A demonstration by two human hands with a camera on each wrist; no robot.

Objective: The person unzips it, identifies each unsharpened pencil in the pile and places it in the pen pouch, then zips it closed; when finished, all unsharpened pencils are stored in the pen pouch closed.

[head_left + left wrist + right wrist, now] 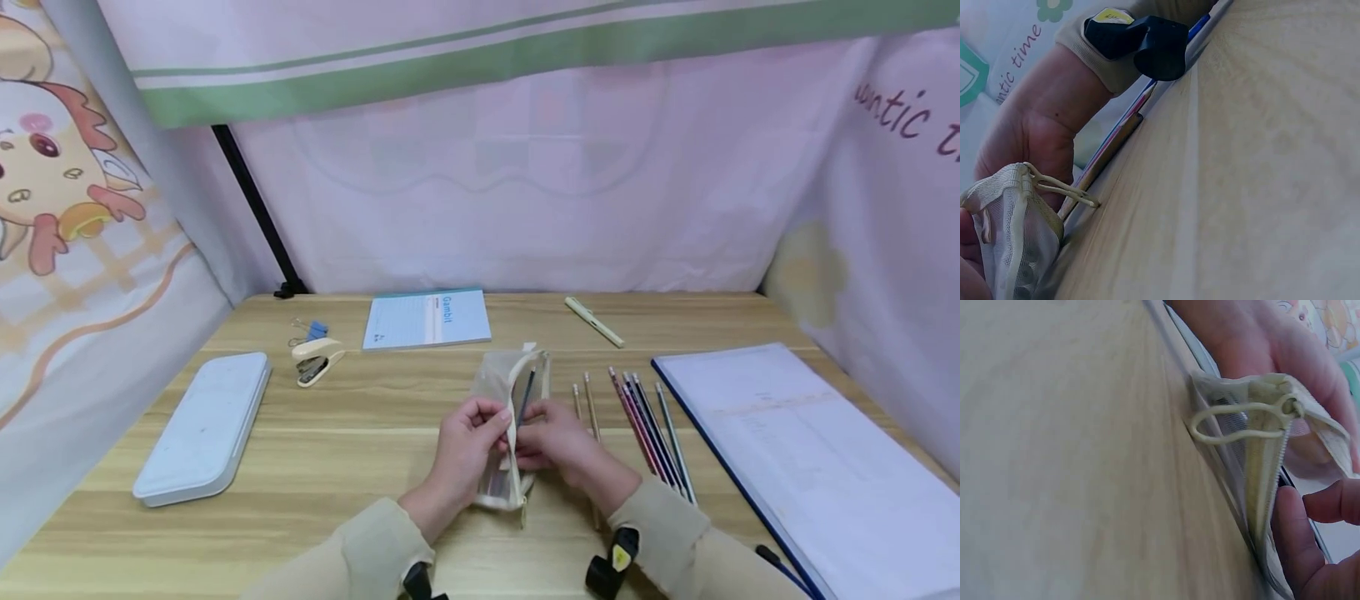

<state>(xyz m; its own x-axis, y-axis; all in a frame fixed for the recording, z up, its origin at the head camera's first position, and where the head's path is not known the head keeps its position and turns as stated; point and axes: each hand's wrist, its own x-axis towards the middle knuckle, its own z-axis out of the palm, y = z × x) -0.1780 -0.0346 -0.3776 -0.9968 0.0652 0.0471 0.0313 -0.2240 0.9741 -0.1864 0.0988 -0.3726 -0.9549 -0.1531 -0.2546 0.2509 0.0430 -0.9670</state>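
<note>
A cream mesh pencil pouch with an unzipped edge stands between the two hands near the table's middle. My left hand pinches the zipper edge at its left side. At the opening, my right hand has curled fingers around a dark pencil, which stands slanted partly within the pouch; its lower end is hidden. The zipper's cord pull hangs at the near end in the right wrist view. Two tan pencils lie beside the right hand, and several darker pencils lie further right.
At left are a white pencil case, a cream stapler and a blue binder clip. A light-blue notebook and a pale green pen lie toward the back. A dark-edged board with white paper covers the right side.
</note>
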